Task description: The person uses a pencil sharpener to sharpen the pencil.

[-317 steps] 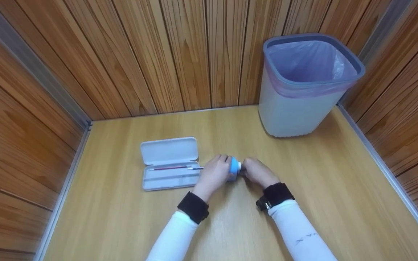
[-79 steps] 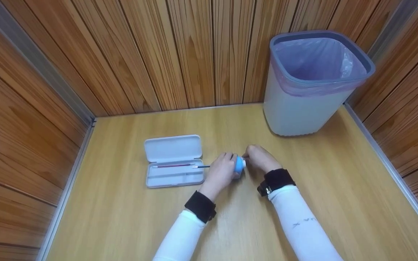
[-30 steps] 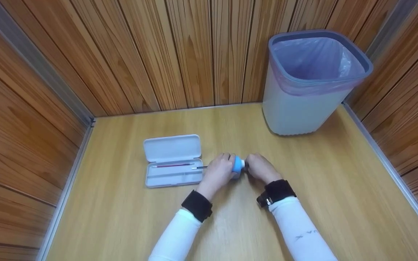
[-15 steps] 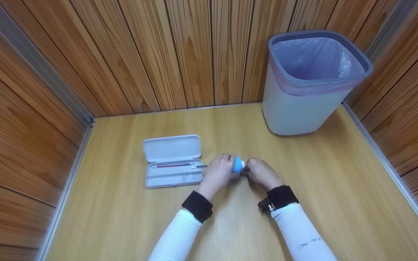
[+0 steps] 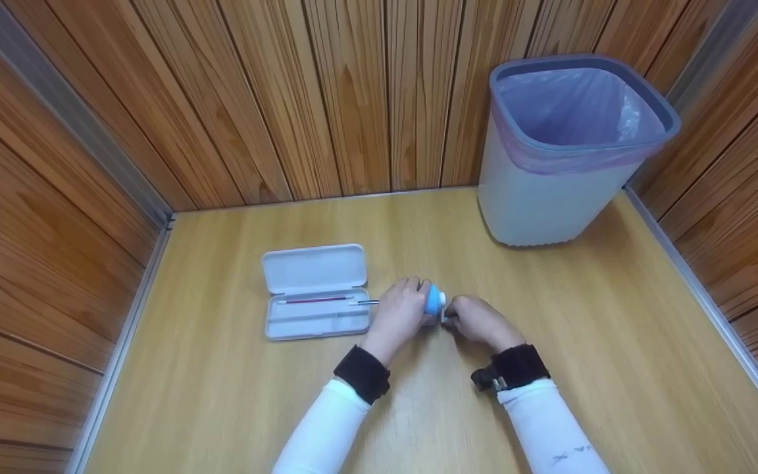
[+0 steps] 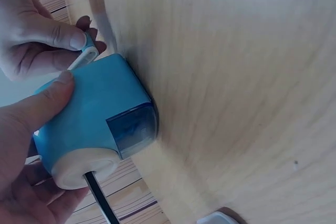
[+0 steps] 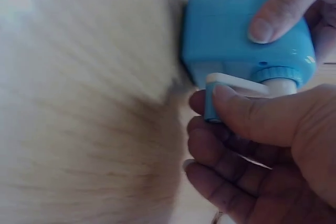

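My left hand (image 5: 402, 309) grips a blue crank pencil sharpener (image 6: 100, 103) on the table, thumb across its body. A dark pencil (image 6: 101, 198) sticks out of the sharpener's white round front; in the head view its pale end reaches over the pencil case (image 5: 316, 326). A dark see-through shavings drawer (image 6: 135, 129) shows on the sharpener's lower side. With thumb and fingers my right hand (image 5: 481, 320) pinches the blue knob (image 7: 211, 103) of the white crank arm (image 7: 239, 84), which points down toward the table.
The grey pencil case lies with its lid (image 5: 314, 268) up, and a red pencil (image 5: 313, 301) rests inside. A lined trash bin (image 5: 543, 204) stands at the back right. Wood-panelled walls (image 5: 353, 99) enclose the table (image 5: 221, 395) at the back and sides.
My right hand has swung round with the crank knob, lately down and toward me. The left hand stays on the sharpener, and the pencil remains in it.
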### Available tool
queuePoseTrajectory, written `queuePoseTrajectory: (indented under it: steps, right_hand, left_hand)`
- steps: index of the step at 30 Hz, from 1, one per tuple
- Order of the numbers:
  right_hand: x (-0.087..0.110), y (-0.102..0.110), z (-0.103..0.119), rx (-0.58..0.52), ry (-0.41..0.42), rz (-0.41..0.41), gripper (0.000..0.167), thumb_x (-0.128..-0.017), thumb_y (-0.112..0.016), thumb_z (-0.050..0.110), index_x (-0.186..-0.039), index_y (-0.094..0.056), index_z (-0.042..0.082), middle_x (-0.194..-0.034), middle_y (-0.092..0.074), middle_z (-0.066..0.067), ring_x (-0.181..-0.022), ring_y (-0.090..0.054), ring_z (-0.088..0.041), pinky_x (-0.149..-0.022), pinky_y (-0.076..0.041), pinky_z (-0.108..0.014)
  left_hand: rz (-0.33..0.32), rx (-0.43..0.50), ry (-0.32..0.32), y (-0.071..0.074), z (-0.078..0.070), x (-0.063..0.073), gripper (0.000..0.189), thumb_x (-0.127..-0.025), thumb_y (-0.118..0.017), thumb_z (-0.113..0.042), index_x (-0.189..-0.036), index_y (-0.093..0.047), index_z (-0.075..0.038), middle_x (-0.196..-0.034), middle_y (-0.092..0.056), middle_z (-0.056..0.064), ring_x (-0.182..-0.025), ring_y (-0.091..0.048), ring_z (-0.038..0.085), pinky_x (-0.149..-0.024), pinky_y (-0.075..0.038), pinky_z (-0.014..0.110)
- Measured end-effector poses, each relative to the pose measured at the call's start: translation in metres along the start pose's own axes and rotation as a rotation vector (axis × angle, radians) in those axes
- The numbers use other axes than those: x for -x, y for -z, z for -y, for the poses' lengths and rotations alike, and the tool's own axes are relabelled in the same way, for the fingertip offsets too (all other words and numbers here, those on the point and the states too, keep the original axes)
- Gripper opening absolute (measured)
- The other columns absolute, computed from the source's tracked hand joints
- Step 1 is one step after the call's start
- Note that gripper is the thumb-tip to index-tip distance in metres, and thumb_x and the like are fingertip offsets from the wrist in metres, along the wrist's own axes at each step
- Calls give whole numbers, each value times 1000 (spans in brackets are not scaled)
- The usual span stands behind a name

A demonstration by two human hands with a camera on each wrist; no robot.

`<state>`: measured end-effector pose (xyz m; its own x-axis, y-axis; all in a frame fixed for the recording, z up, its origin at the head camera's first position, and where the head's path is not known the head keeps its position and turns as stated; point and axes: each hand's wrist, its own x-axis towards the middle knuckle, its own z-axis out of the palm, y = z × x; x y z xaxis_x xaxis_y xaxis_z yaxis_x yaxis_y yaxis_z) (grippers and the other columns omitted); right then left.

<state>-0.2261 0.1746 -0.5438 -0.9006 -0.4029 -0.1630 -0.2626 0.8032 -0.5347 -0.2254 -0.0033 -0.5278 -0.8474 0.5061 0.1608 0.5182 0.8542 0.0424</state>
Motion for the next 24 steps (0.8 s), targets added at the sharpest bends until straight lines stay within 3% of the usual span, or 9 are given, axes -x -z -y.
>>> queuePoseTrajectory:
  steps: [13, 24]
  right_hand:
    - [15, 11, 11, 12, -39, 77, 8, -95, -63, 7, -98, -70, 6, -85, -64, -6, -74, -55, -20, -73, -50, -38]
    - [22, 25, 21, 8, -76, 123, 14, -95, -59, 3, -105, -70, 4, -84, -61, -5, -71, -54, -20, -60, -46, -34]
  left_hand:
    - [19, 2, 9, 0, -1, -1, 62, -83, -76, -42, -133, -61, -9, -120, -62, 10, -106, -60, 24, -91, -51, 34]
    - [57, 28, 42, 0, -3, -1, 63, -86, -74, -41, -138, -56, -9, -127, -59, 12, -114, -57, 26, -97, -48, 37]
